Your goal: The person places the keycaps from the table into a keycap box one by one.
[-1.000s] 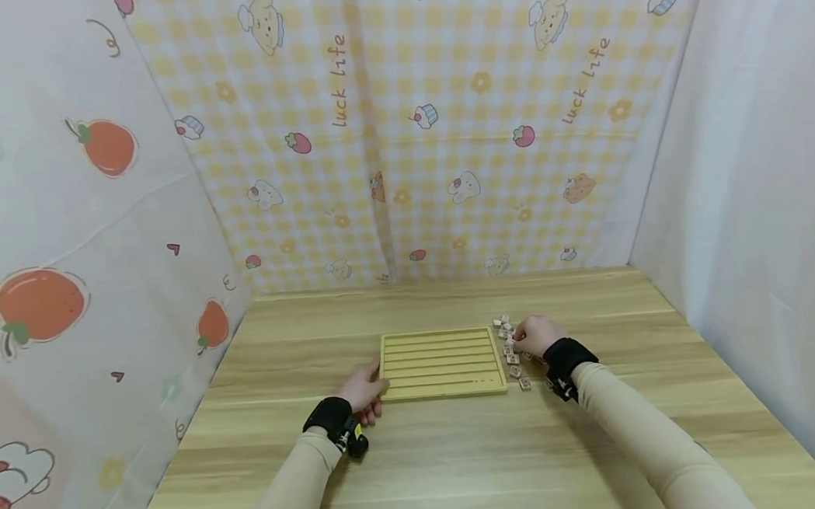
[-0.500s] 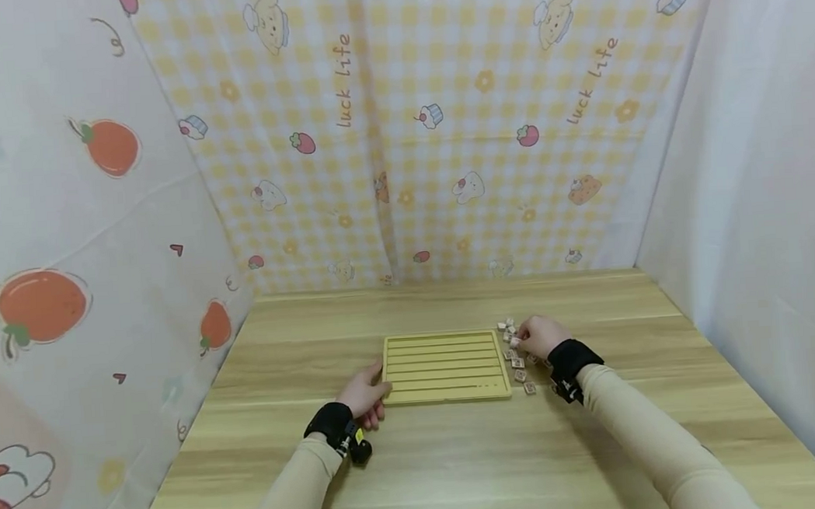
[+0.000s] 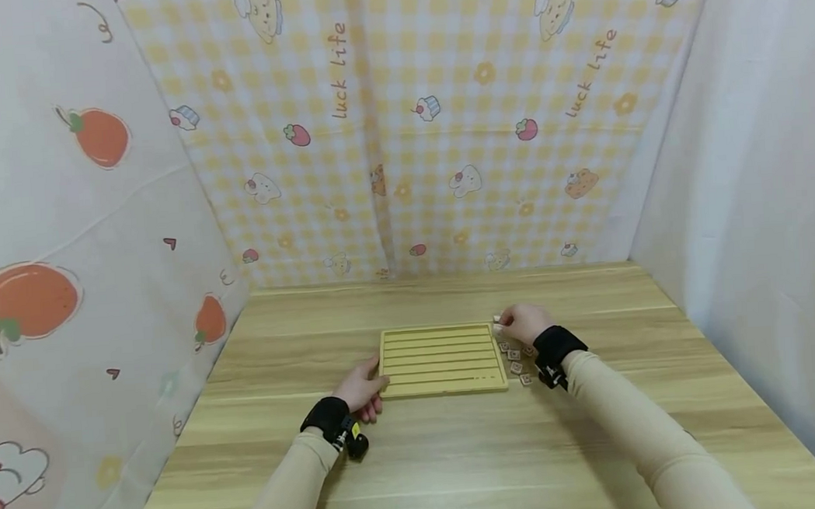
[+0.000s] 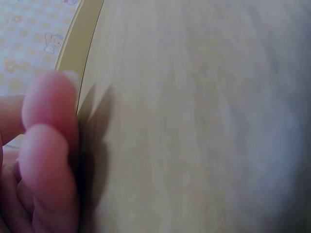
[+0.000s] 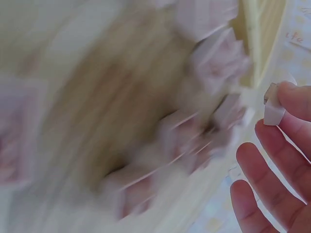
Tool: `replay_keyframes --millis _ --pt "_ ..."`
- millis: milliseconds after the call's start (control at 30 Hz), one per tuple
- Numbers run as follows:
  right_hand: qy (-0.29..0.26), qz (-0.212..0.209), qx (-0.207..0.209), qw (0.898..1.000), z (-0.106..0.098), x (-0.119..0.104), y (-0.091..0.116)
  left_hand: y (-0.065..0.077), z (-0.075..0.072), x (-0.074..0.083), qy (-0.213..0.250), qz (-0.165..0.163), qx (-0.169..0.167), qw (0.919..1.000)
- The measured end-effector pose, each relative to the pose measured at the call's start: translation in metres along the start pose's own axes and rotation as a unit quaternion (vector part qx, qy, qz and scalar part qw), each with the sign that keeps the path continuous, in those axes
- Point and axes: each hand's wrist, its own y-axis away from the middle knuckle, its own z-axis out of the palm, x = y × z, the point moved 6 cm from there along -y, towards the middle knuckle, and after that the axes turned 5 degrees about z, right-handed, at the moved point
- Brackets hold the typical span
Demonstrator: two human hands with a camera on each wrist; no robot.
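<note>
A yellow grooved tray (image 3: 441, 353) with long parallel slots lies flat on the table. My left hand (image 3: 356, 388) holds its left edge, thumb over the rim; in the left wrist view, fingertips (image 4: 48, 102) sit close beside the tray's side wall (image 4: 81, 43). At the tray's upper right corner, my right hand (image 3: 527, 323) pinches a small pale tile (image 5: 274, 112) between thumb and fingers, with the other fingers spread. Several small square tiles (image 3: 515, 354) with printed faces lie scattered along the tray's right side. They look blurred in the right wrist view.
The wooden table (image 3: 448, 462) runs back to a yellow checked cloth (image 3: 429, 152). White cloths stand on the left (image 3: 103, 320) and right (image 3: 747, 187). Both wrists wear black camera straps.
My right hand has shifted slightly left and away from me, toward the tray's upper right corner, with a tile pinched. The left hand keeps its place on the tray.
</note>
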Motion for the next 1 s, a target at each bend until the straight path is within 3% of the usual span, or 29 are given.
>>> replay_keyframes --millis 300,567,1000 --pt "-0.015 -0.025 -0.007 1.000 0.005 -0.032 -0.018 0.004 0.003 0.001 0.002 0.014 -0.005 0.9999" --pt "-0.032 -0.036 -0.033 0.998 0.023 -0.074 -0.038 0.006 -0.003 0.005 -0.001 0.010 0.002 0.9999" --pt "-0.029 -0.054 -0.015 0.998 0.060 -0.126 -0.063 0.008 0.000 0.006 -0.009 0.008 -0.003 0.9999"
